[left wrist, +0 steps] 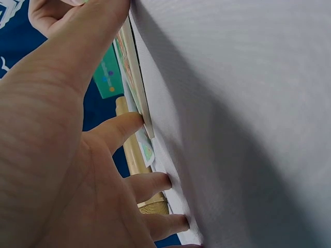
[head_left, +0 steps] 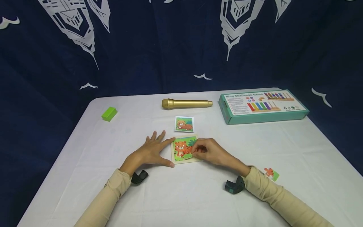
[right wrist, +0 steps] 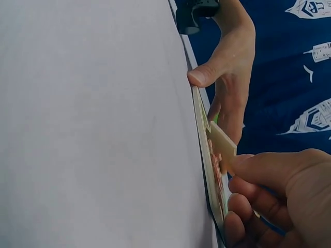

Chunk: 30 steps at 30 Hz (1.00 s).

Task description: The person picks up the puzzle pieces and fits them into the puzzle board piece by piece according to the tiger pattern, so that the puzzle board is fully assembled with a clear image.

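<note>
A square wooden tiger puzzle board (head_left: 181, 162) lies between the two hands. My left hand (head_left: 151, 152) has its fingers spread on the tablecloth, with thumb tip and index fingertip at the board's left corners. Between thumb and fingers my right hand (head_left: 211, 152) pinches a puzzle piece (right wrist: 223, 142), which stands tilted over the board's lower part; its green face shows in the head view. Fingers partly cover the board's right side. Just behind the board is a small picture card (head_left: 184, 124) with the same tiger. Another puzzle piece (head_left: 271, 174), orange and green, lies beside the right sleeve.
A gold microphone (head_left: 187, 103) lies across the back of the white table. At back right sits a teal Ring Challenge Game box (head_left: 263, 106). A green block (head_left: 109, 113) is at back left. Behind the table hangs a dark blue patterned cloth (head_left: 158, 47).
</note>
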Motion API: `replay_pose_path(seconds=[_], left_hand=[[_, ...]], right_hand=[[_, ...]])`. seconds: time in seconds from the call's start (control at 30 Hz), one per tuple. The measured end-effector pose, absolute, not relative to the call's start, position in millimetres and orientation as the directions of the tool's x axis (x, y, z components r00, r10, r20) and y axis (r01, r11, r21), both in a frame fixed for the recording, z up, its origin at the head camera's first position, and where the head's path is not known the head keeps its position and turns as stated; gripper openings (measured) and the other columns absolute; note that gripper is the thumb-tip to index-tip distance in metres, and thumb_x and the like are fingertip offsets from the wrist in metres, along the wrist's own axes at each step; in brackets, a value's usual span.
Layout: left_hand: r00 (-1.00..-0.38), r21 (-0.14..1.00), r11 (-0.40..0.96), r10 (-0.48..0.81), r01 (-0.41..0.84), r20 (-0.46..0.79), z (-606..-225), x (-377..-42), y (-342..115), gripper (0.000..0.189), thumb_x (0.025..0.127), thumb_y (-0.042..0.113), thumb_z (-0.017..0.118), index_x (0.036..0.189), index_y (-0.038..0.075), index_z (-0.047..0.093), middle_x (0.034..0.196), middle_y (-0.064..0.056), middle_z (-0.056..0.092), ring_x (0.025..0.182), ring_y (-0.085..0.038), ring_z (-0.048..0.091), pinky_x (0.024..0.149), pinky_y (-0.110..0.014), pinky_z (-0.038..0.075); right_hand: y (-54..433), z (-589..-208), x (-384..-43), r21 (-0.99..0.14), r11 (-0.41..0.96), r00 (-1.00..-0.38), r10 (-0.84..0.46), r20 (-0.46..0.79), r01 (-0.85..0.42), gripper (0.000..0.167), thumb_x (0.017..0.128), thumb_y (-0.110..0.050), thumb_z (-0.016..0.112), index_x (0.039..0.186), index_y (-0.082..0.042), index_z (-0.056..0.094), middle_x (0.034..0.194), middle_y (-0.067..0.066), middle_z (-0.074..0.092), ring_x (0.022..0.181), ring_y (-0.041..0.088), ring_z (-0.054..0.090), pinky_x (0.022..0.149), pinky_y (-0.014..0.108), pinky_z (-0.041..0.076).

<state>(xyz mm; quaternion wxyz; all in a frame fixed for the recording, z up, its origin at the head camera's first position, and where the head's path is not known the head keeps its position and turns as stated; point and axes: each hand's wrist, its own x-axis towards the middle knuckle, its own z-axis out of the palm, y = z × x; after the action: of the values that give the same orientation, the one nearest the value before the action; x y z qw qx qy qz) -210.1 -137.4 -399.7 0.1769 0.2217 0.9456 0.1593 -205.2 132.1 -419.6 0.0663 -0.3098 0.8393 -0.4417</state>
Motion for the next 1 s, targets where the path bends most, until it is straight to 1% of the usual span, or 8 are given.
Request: replay_pose_path(seconds=[0.27, 0.4, 0.6, 0.83, 1.0], left_hand=[[-0.839, 0.385, 0.848, 0.479, 0.366, -0.258, -398.6, -210.0, -137.6, 0.104, 0.067, 0.068, 0.074, 0.152, 0.031, 0.027, 0.16, -0.016, 0.002, 0.143, -0.045, -0.008, 0.113, -0.063, 0.0], [-0.838, 0.39, 0.846, 0.481, 0.365, -0.259, -398.9, -210.2, -137.6, 0.104, 0.066, 0.068, 0.074, 0.152, 0.031, 0.027, 0.16, -0.016, 0.002, 0.143, -0.045, -0.008, 0.113, -0.062, -0.001], [-0.838, 0.389, 0.845, 0.483, 0.368, -0.256, -399.3, -210.5, -137.8, 0.104, 0.066, 0.068, 0.074, 0.152, 0.031, 0.027, 0.16, -0.016, 0.002, 0.143, -0.046, -0.008, 0.113, -0.063, -0.001], [-0.839, 0.388, 0.846, 0.48, 0.366, -0.255, -399.1, -210.4, -137.4, 0.104, 0.066, 0.068, 0.074, 0.152, 0.032, 0.028, 0.16, -0.016, 0.002, 0.143, -0.045, -0.008, 0.113, -0.063, 0.0], [-0.84, 0.388, 0.846, 0.479, 0.364, -0.255, -398.8, -210.1, -137.0, 0.104, 0.066, 0.068, 0.074, 0.152, 0.032, 0.028, 0.16, -0.016, 0.002, 0.143, -0.045, -0.008, 0.113, -0.063, 0.0]], right_hand=[[128.6, -422.1, -204.4, -0.751, 0.43, -0.783, -0.594, 0.183, -0.502, 0.009, 0.084, -0.003, 0.072, 0.086, -0.012, 0.07, 0.077, -0.005, 0.061, 0.069, 0.007, 0.053, 0.058, 0.019, 0.047], [128.2, -422.9, -203.7, -0.734, 0.452, -0.782, -0.6, 0.169, -0.506, 0.008, 0.085, -0.005, 0.071, 0.091, -0.011, 0.069, 0.078, -0.005, 0.061, 0.07, 0.007, 0.054, 0.059, 0.02, 0.048], [127.8, -422.3, -202.3, -0.685, 0.513, -0.792, -0.59, 0.157, -0.517, 0.015, 0.085, -0.009, 0.073, 0.099, -0.009, 0.068, 0.076, -0.007, 0.057, 0.065, 0.005, 0.051, 0.058, 0.019, 0.046], [128.3, -420.1, -200.6, -0.625, 0.548, -0.782, -0.6, 0.169, -0.556, 0.009, 0.085, -0.012, 0.072, 0.092, -0.016, 0.068, 0.072, -0.009, 0.054, 0.063, 0.004, 0.048, 0.056, 0.02, 0.042], [128.0, -420.7, -199.6, -0.616, 0.556, -0.782, -0.6, 0.167, -0.558, 0.008, 0.085, -0.014, 0.072, 0.09, -0.018, 0.067, 0.072, -0.01, 0.054, 0.064, 0.004, 0.048, 0.056, 0.02, 0.041]])
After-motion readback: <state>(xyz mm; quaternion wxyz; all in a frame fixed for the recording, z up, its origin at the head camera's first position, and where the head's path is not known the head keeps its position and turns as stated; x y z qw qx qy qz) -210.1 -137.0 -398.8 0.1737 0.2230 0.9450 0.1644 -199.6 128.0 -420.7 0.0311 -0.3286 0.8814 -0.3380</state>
